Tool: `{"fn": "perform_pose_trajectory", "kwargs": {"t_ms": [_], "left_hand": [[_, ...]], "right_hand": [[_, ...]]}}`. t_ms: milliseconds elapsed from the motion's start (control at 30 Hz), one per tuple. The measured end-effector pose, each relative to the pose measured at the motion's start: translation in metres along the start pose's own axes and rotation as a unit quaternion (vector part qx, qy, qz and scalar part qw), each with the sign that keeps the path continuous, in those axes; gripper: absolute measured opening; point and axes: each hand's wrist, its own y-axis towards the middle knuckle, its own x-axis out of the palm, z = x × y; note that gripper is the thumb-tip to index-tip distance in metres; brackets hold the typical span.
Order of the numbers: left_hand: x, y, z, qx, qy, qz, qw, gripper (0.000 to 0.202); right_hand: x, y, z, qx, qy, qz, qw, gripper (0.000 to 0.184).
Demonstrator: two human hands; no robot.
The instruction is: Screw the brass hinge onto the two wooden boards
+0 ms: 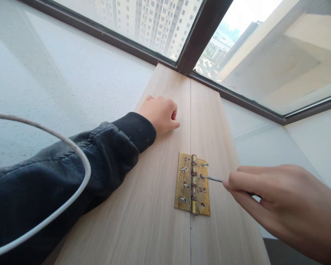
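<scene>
A brass hinge [181, 180] lies spread across the seam of two pale wood boards [165, 235]. Several screws sit in its left leaf, some standing proud. On the right leaf, one screw [204, 164] sticks up at the top, and the lowest hole looks bare. My right hand [281, 198] is closed around a screwdriver [215, 179], its handle hidden by the fingers. The thin shaft reaches left to the second fastening point of the right leaf. Beyond the hinge, my left hand [158, 114] rests as a fist on the left board; whatever it holds, if anything, is hidden.
A white cable [85, 165] loops over my dark left sleeve [99, 162]. Dark window frames [193, 36] meet at the far end of the boards. Speckled white sill [71, 81] extends to the left, with more pale surface at right.
</scene>
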Motion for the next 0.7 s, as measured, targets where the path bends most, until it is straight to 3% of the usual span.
{"fn": "perform_pose_trajectory", "kwargs": {"t_ms": [67, 167, 267, 333, 400, 467, 500, 533, 600, 700], "left_hand": [[0.0, 0.0, 0.001, -0.003, -0.002, 0.0, 1.0, 0.016], [0.001, 0.002, 0.001, 0.0, -0.002, 0.003, 1.0, 0.017], [0.002, 0.002, 0.001, 0.005, -0.004, 0.006, 1.0, 0.016], [0.002, 0.002, 0.001, 0.004, -0.004, 0.006, 1.0, 0.016], [0.002, 0.001, 0.0, 0.003, -0.005, 0.004, 1.0, 0.016], [0.001, 0.0, 0.0, 0.004, -0.007, 0.005, 1.0, 0.015], [0.001, -0.001, 0.0, 0.005, -0.007, 0.006, 1.0, 0.015], [0.001, -0.001, 0.0, 0.007, -0.006, 0.008, 1.0, 0.015], [0.001, -0.001, 0.0, 0.007, -0.001, 0.01, 1.0, 0.016], [0.002, -0.001, 0.0, 0.005, 0.004, 0.009, 1.0, 0.017]], "right_hand": [[-0.005, 0.007, 0.0, 0.143, 0.108, -0.064, 0.982, 0.029], [-0.011, 0.016, 0.001, 0.315, 0.244, -0.14, 0.906, 0.029], [-0.011, 0.017, 0.0, 0.394, 0.319, -0.167, 0.846, 0.029], [-0.008, 0.011, 0.0, 0.394, 0.311, -0.159, 0.851, 0.026], [-0.003, 0.003, 0.0, 0.323, 0.251, -0.134, 0.903, 0.021], [0.0, -0.005, 0.002, 0.167, 0.137, -0.08, 0.973, 0.016], [0.001, -0.008, 0.003, 0.068, 0.063, -0.047, 0.995, 0.015], [0.002, -0.01, 0.005, -0.031, -0.011, -0.012, 0.999, 0.017], [0.001, -0.012, 0.006, -0.176, -0.125, 0.04, 0.976, 0.024], [-0.002, -0.008, 0.006, -0.234, -0.168, 0.042, 0.957, 0.028]]}}
